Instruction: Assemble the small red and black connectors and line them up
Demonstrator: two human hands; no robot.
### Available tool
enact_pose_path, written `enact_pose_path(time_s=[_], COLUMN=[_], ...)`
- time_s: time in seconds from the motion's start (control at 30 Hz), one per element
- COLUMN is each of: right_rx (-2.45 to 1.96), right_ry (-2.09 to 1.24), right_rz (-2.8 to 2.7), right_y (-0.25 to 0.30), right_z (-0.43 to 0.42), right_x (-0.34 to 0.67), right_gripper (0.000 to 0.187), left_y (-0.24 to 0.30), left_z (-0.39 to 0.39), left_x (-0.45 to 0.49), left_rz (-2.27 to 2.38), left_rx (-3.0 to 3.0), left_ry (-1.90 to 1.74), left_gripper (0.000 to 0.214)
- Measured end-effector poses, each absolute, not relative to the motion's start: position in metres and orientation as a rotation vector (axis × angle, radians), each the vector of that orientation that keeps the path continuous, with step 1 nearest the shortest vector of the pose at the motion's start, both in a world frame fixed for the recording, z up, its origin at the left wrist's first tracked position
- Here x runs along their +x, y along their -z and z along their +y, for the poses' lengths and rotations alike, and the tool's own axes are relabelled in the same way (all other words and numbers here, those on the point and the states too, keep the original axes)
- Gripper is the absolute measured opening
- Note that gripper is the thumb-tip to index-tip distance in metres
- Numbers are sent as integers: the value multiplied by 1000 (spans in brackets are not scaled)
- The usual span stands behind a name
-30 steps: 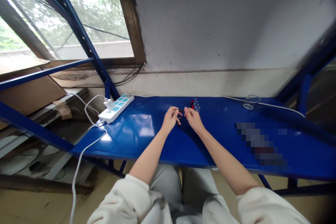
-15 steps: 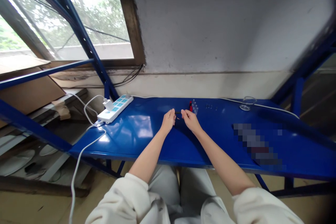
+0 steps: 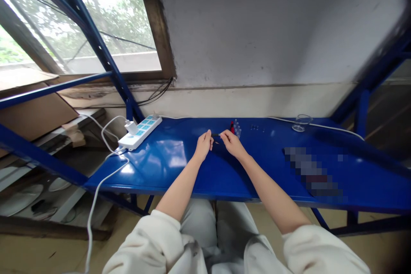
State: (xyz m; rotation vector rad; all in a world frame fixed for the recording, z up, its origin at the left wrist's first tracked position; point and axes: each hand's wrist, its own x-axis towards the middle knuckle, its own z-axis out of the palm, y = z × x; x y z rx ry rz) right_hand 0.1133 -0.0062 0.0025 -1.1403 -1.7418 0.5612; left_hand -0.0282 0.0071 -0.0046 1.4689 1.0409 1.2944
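Note:
Both my hands hover over the middle of the blue metal shelf point(image 3: 167, 167). My left hand point(image 3: 203, 145) and my right hand point(image 3: 231, 143) are each pinched on one end of a thin dark stick-like object point(image 3: 216, 135) held level between them. Just behind my right hand stands a small cluster of clear little vials point(image 3: 237, 128) with a red piece point(image 3: 231, 127) beside it. A few tiny dark bits point(image 3: 254, 127) lie a little further right.
A white power strip point(image 3: 139, 132) with a plugged-in charger and white cable lies at the shelf's left end. A clear round dish point(image 3: 300, 121) and a white cord sit at the back right. Blue rack struts, a window and cardboard stand to the left.
Both hands have shifted slightly left and back, still pinching the thin object; the view has tilted a little.

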Motion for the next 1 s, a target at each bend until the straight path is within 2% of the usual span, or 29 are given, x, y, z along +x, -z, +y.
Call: enact_pose_path(time_s=[0.43, 0.73, 0.9, 1.0], right_rx=[-1135, -1162, -1457, -1711], right_ry=[-597, -348, -388, -388], right_rz=[-1733, -1906, -1956, -1804], right_y=[5, 2, 7, 10], right_z=[-3, -1, -7, -11], right_x=[117, 124, 154, 172], right_gripper=[27, 20, 14, 13], left_y=[1, 0, 4, 7], left_z=[6, 6, 9, 12], left_x=[-29, -27, -24, -16], left_rz=[1057, 924, 1115, 1178], left_rx=[1458, 1479, 1415, 1627], left_ry=[-1415, -1325, -1535, -1419], left_gripper=[40, 37, 34, 28])
